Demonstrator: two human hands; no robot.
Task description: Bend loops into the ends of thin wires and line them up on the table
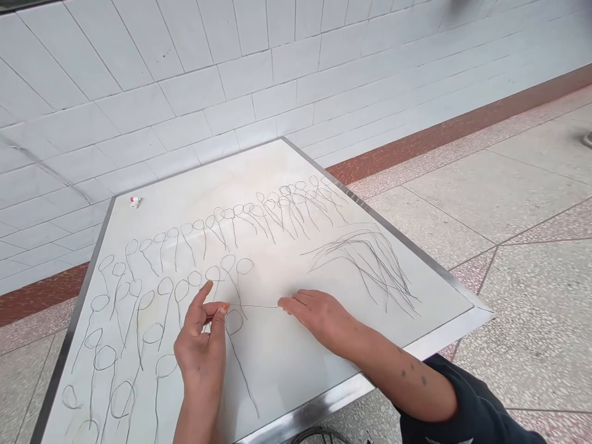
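A thin dark wire stretches nearly level between my two hands, just above the white table. My left hand pinches its left end between thumb and fingertip, with another finger raised. On the right, my right hand is palm down, its fingers pressed together at the wire's other end; the thumb is hidden. Below my left fingertips lies a looped wire, round at the top with a long tail. Several more looped wires cover the table's left side, and a row of them runs across the middle.
Loose, unlooped wires form a curved bundle at the table's right. A small white and red item sits near the far left corner. The table's metal edge borders the white top. Behind stands a tiled wall.
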